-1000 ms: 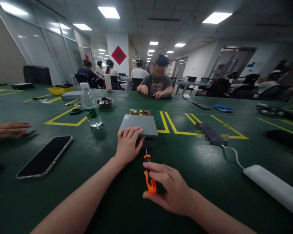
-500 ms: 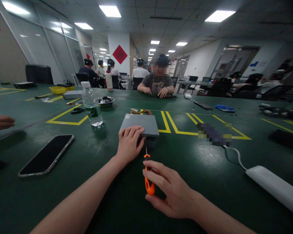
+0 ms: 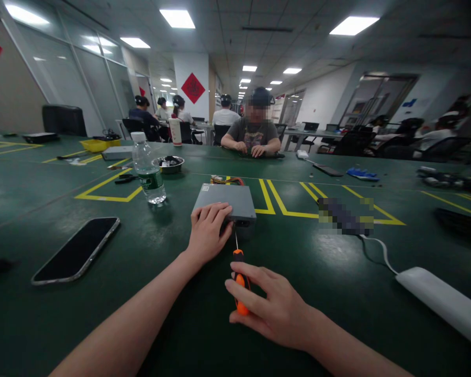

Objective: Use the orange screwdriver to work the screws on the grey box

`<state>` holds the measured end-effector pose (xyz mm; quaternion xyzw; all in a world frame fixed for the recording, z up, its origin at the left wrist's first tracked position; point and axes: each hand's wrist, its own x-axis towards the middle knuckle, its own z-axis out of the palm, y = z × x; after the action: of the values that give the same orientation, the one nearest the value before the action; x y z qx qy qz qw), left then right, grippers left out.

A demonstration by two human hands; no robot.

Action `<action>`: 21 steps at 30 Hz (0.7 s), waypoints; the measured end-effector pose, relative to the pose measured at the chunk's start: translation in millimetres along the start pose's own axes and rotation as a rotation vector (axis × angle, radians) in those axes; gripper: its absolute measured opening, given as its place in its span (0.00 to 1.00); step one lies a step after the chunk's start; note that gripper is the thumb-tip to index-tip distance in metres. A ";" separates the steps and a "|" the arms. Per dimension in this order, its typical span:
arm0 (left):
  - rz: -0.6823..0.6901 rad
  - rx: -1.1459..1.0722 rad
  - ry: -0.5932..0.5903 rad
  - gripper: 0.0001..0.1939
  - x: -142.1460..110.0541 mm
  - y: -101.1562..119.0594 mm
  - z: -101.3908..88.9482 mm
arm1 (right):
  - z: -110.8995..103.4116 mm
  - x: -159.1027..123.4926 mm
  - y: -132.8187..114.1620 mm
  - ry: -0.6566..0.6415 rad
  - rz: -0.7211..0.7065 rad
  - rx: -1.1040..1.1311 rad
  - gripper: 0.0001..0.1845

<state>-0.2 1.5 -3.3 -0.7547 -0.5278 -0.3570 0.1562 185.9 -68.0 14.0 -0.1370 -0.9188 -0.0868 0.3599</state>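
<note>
Working a screwdriver (image 3: 242, 301) at the near side of a grey metal box (image 3: 241, 198) right now. The box lies flat on the green table (image 3: 196, 319), straight ahead, with a bunch of wires (image 3: 235, 181) behind it at the far edge.

Left hand (image 3: 209, 229) is laid over the near left corner, fingers spread on top and thumb down by the front, so more pressing than gripping. Right hand (image 3: 277, 303) has the orange and black handle in a loose fingertip hold, thumb down near the butt end. The thin shaft points up at the front face, just beside the left thumb. Can't tell if the tip is actually seated in anything, it's too small and dark there.

Progress-wise, I'd call it mid-job: the top panel looks on and the box looks closed up. I can't spot a loose screw near it, and no clue whether anything's been turned in or out, so how much is left is anyone's guess. Bottle (image 3: 151, 175) and phone (image 3: 78, 248) sit off to the left.
</note>
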 end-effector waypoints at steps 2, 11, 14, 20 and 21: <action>-0.001 0.001 -0.001 0.14 -0.1 0.1 -0.1 | -7.2 -0.3 0.9 0.025 -0.060 -0.024 0.13; -0.006 -0.002 0.008 0.15 0.2 0.3 0.5 | -22.8 -14.6 16.1 0.088 -0.060 -0.057 0.11; -0.005 0.002 0.008 0.15 0.1 0.6 0.2 | -20.9 -14.1 16.4 0.064 -0.062 -0.047 0.11; -0.004 -0.001 0.003 0.15 0.2 0.8 -0.1 | -18.7 -13.4 16.5 0.045 -0.039 -0.053 0.11; -0.005 -0.002 0.002 0.15 0.3 0.8 -0.2 | -18.7 -13.5 16.8 0.045 -0.040 -0.050 0.11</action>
<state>0.5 1.3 -2.8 -0.7533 -0.5291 -0.3587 0.1549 212.6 -59.5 19.3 -0.1255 -0.9106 -0.1201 0.3751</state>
